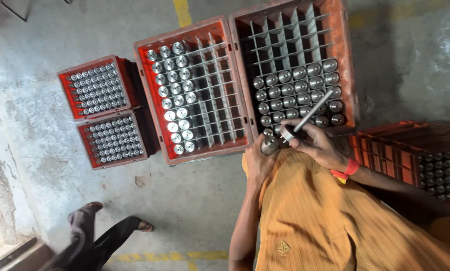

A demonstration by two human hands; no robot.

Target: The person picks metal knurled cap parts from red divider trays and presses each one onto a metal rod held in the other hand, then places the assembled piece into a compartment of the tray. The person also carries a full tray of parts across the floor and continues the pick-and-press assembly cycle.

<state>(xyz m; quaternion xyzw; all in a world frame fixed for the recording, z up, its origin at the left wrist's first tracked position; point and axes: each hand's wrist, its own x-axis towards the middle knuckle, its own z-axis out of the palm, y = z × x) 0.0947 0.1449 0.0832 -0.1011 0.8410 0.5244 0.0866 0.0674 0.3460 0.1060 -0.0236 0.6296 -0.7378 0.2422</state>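
Nearest the camera, an orange shirt (335, 221) is filling the lower right, and both forearms are being reached forward from it over the crate edge; the left hand (259, 161) is being closed around a short metal cylinder (269, 145), which is being held upright just off the near rim of the crates, seemingly so that its open end is being presented to the tool; the right hand (315, 143) is being wrapped about the handle of a slim metal rod (313, 111), with a red band (346, 170) being worn at that wrist; the rod is being angled up and away over the filled cells, its near end being kept beside the cylinder; whether the two are touching cannot be told.

Beyond the hands, the right orange crate (346, 65) is being filled only in its nearer rows, so open cells are being left at the far end; the middle crate (150, 100), just beside it, is being loaded along its left columns alone, with free cells toward the shared wall.

Farther left, two small red trays (64, 85) are being kept full and well apart from the hands; bare concrete floor (195, 200) is lying in front, where another person's foot (84, 213) is being set.
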